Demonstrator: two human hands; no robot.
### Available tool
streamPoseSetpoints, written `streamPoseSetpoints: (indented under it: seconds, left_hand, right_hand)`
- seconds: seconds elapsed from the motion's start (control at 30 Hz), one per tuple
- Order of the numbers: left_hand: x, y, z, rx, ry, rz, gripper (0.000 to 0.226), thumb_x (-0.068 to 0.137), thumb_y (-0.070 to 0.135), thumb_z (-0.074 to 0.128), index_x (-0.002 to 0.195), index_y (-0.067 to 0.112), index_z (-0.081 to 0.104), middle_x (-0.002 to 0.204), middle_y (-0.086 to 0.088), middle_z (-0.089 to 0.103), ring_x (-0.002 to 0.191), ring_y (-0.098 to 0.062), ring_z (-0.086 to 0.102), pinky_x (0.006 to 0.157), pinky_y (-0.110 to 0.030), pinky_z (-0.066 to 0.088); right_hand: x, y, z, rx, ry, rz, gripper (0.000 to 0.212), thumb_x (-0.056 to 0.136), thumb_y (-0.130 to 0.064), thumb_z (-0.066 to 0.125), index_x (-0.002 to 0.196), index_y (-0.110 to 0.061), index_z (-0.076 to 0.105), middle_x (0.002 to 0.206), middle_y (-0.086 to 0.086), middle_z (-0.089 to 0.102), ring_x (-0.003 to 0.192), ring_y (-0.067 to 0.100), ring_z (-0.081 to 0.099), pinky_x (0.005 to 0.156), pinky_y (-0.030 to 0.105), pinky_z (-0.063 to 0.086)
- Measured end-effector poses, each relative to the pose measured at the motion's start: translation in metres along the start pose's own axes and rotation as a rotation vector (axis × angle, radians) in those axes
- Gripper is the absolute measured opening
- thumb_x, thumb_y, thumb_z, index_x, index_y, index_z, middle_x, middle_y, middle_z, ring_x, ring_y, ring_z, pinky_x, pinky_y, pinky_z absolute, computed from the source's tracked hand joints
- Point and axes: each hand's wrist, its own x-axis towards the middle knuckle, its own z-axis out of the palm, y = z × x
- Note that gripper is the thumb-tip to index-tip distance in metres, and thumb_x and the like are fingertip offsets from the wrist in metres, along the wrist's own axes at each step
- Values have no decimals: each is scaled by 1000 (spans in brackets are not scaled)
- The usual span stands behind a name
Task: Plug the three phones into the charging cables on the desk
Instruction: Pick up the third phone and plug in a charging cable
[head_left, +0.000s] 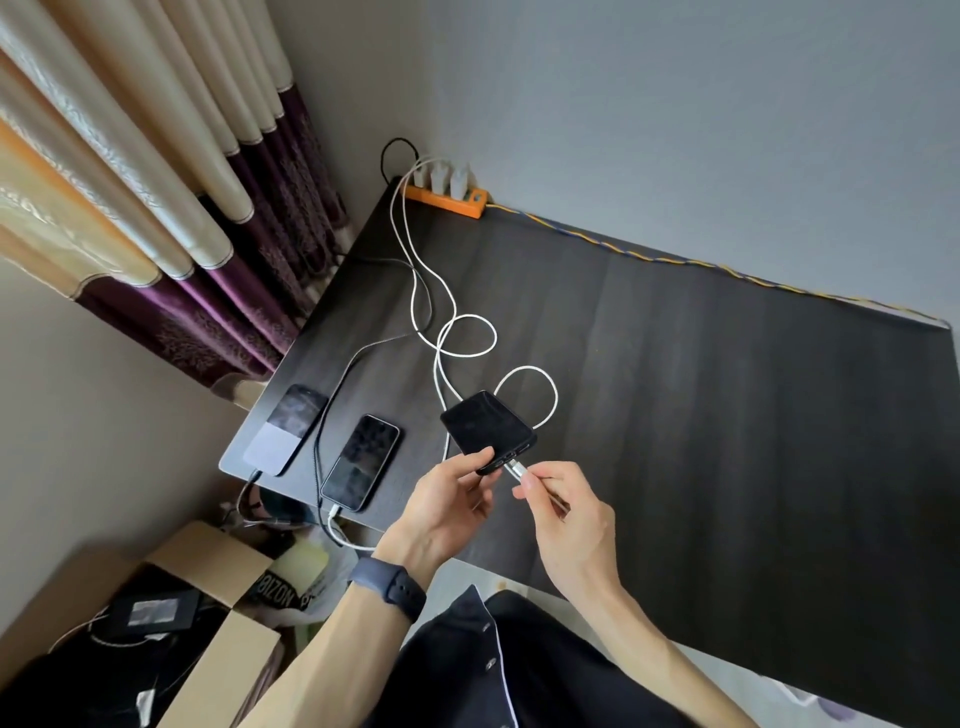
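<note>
- Left hand (451, 499), lower centre of the frame: fingers clamped on the black phone (488, 428), held above the counter (727, 415).
- Right hand (566, 514): fingers pinched on the white cable plug (517, 471), its tip at the phone's port.
- Two other phones (361, 462) lie left of centre, each with a cable at its near end.
- Orange power strip (447, 200): upper centre.

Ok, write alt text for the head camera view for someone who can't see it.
A left hand holds a black phone while the right hand brings a white cable plug to its port. Two other phones lie plugged in on the dark desk.
</note>
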Motion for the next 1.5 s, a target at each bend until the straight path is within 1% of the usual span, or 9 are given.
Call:
streamPoseSetpoints:
  seconds: [0.2,0.4,0.63,1.03,1.13,1.27,1.33,1.43,1.5]
  left_hand:
    - [-6,0,-1,14,-18,33,14,80,11,74,92,12,66,85,-6,70,69,-11,60,65,-24,41]
    - [-7,-2,-4,70,-45,104,11,83,10,72,79,15,63,80,-4,68,62,-9,55,61,-22,40]
    - [-11,-14,-5,78,63,227,33,83,2,73,97,16,46,72,1,73,50,-6,60,66,-29,38]
    - [-4,-19,-9,394,103,323,34,83,9,74,102,13,47,74,-1,60,66,-15,58,57,-28,39]
    - [-3,-19,-16,413,79,277,37,82,8,74,109,11,48,82,-5,68,68,-16,63,56,-27,39]
    - [0,-11,-43,548,50,224,32,83,6,73,105,12,50,85,-7,74,69,-16,65,55,-25,39]
    - [3,-5,-56,596,85,205,28,83,5,73,98,13,50,79,-6,73,69,-18,64,53,-24,37]
    - [6,-1,-71,584,137,169,28,84,3,72,91,15,47,78,-6,71,67,-18,63,50,-23,35]
    - [7,-2,-79,591,162,151,28,84,1,71,94,13,47,76,-7,69,64,-17,62,49,-22,33]
  right_hand:
    - [-1,-2,5,-37,24,-12,5,95,-24,64,101,-22,65,82,-15,75,84,3,71,71,11,53]
    - [-6,-10,9,-67,50,55,4,95,-25,64,96,-21,64,80,-12,76,82,-4,69,69,2,45]
    - [-13,-10,12,-93,59,107,6,94,-23,66,93,-17,65,76,-11,76,78,-9,66,65,4,45]
    - [-11,3,11,-67,25,119,3,93,-22,67,92,-21,65,78,-12,75,82,-4,67,63,7,47]
    - [-9,4,4,-41,-88,131,7,94,-25,67,89,-20,66,76,-11,76,79,-1,68,66,8,48]
    - [5,10,-3,-121,-470,294,34,98,-48,51,82,-22,68,83,-8,77,76,4,69,76,24,56]
    - [21,33,4,-308,-537,364,44,99,-55,40,89,-22,69,93,-7,75,83,10,68,86,33,56]
    - [41,68,20,-641,-545,400,49,95,-62,40,119,-22,55,122,1,65,104,19,64,91,37,55]
    - [48,81,33,-750,-564,425,73,90,-68,44,141,-16,40,140,7,52,120,26,58,93,38,51]
